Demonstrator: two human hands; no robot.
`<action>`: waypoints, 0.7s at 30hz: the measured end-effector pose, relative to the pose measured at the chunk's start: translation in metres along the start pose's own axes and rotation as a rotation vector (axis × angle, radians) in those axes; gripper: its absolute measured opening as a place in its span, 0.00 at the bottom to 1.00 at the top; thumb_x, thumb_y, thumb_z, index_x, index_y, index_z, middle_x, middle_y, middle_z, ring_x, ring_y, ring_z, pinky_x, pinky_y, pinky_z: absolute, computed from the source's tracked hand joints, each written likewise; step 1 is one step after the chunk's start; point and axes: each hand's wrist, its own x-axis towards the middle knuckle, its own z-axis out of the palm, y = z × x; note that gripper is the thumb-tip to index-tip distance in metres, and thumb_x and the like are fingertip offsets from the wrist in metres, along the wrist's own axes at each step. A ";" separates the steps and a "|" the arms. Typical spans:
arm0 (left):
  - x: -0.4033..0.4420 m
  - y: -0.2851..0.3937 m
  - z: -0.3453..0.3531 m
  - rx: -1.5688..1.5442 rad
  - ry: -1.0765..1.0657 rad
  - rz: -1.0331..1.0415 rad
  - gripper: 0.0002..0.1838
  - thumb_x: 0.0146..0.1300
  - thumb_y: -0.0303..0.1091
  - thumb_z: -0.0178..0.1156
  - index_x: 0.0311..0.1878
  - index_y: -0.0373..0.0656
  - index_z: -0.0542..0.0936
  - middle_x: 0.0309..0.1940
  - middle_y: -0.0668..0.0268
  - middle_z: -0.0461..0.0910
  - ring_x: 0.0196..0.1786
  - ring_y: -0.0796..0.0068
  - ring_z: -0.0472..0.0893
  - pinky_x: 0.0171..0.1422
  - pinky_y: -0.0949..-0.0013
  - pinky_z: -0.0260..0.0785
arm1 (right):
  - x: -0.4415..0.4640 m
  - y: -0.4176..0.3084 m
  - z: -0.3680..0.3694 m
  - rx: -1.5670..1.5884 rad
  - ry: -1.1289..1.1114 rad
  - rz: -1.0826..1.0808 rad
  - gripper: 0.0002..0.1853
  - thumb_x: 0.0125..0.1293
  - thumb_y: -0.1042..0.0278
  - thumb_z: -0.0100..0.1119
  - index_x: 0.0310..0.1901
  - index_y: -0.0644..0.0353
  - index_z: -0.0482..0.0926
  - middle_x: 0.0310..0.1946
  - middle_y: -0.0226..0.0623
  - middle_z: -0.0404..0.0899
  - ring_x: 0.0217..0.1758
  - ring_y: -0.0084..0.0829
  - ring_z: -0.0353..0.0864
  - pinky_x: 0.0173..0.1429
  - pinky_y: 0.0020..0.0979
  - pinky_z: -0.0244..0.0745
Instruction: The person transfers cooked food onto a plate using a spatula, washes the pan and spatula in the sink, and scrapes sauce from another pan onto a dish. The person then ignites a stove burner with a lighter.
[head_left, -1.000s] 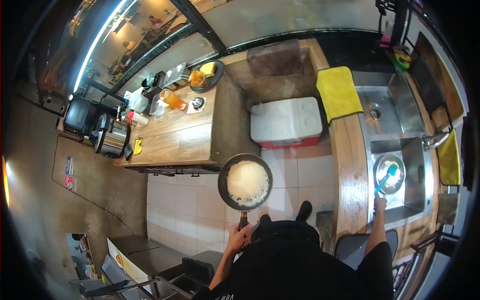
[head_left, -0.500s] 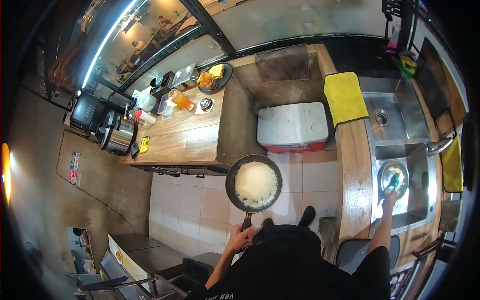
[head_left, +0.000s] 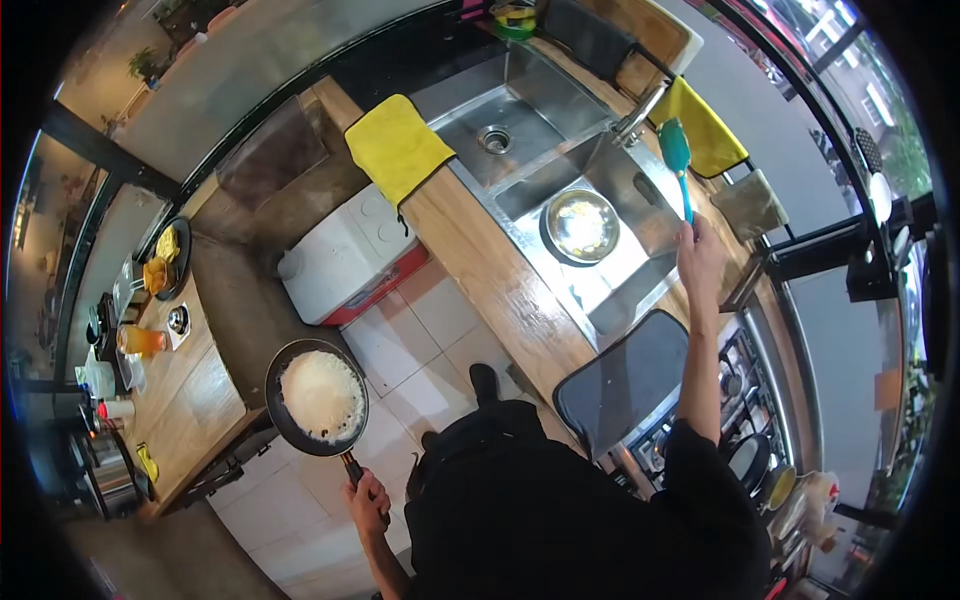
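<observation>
My left hand (head_left: pixel 370 498) is closed around the handle of a black frying pan (head_left: pixel 296 434), held above the floor tiles. A pale, flat round of batter or egg (head_left: pixel 322 393) with bubbly edges covers most of the pan. On the other side, my right hand (head_left: pixel 702 258) grips a teal spatula (head_left: pixel 675 150), its head pointing up and away, over the far edge of the sink. A shiny round metal bowl (head_left: pixel 582 227) sits in the nearer sink basin (head_left: pixel 650 290), below and left of the spatula.
A yellow cloth (head_left: pixel 400 150) drapes over the wooden counter (head_left: pixel 490 265). A white and red cooler (head_left: pixel 350 255) stands on the floor. On the left counter (head_left: pixel 195 385) are a drink (head_left: pixel 142 341) and a dark plate of food (head_left: pixel 180 262). A gas stove (head_left: pixel 735 385) lies at right.
My right hand has lifted the spatula out of the metal bowl and up over the sink's far side. The view has turned right; my left hand still holds the pan.
</observation>
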 end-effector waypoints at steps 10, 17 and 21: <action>-0.011 0.004 0.011 -0.026 0.021 -0.020 0.07 0.66 0.31 0.56 0.34 0.42 0.69 0.16 0.72 0.64 0.11 0.85 0.59 0.11 0.78 0.50 | -0.094 0.065 0.106 -0.247 -0.183 -0.085 0.09 0.59 0.72 0.56 0.40 0.62 0.82 0.28 0.55 0.80 0.32 0.54 0.81 0.36 0.47 0.77; -0.003 0.000 0.009 -0.032 -0.041 -0.022 0.07 0.66 0.30 0.55 0.34 0.42 0.69 0.16 0.72 0.63 0.11 0.86 0.59 0.11 0.78 0.49 | -0.085 0.033 0.066 -0.359 -0.095 -0.017 0.16 0.62 0.64 0.60 0.52 0.47 0.82 0.37 0.44 0.80 0.38 0.47 0.83 0.36 0.46 0.76; -0.006 0.007 0.004 -0.036 -0.004 -0.034 0.07 0.66 0.30 0.55 0.34 0.42 0.68 0.16 0.73 0.63 0.11 0.86 0.59 0.10 0.77 0.49 | -0.058 0.003 0.038 -0.186 0.061 -0.076 0.12 0.68 0.64 0.54 0.49 0.56 0.81 0.32 0.52 0.80 0.35 0.53 0.81 0.36 0.49 0.74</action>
